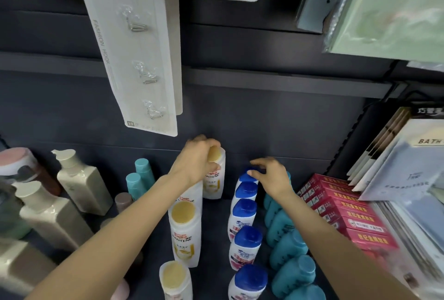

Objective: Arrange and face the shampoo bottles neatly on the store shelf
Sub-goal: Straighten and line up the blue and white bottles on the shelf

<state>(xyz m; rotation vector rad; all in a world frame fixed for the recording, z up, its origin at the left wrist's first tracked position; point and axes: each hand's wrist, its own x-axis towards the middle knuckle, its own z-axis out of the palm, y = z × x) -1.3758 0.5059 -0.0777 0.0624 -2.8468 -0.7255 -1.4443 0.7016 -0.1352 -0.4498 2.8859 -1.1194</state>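
On the dark shelf (213, 227) stand rows of shampoo bottles running front to back. My left hand (195, 161) grips the gold cap of the rearmost white Pantene bottle (215, 182); two more white gold-capped bottles (183, 232) stand in front of it. My right hand (270, 175) pinches the blue cap of the rearmost white bottle (247, 175) in the blue-capped row (245, 239). A row of teal bottles (286, 246) stands right of that row, partly hidden by my right forearm.
Beige pump bottles (79, 182) and small teal bottles (139, 179) stand at the left. Red boxes (346, 213) and bath product packs (408, 167) fill the right. A hanging hook card (141, 64) dangles above the left hand. The shelf's back wall is close behind both hands.
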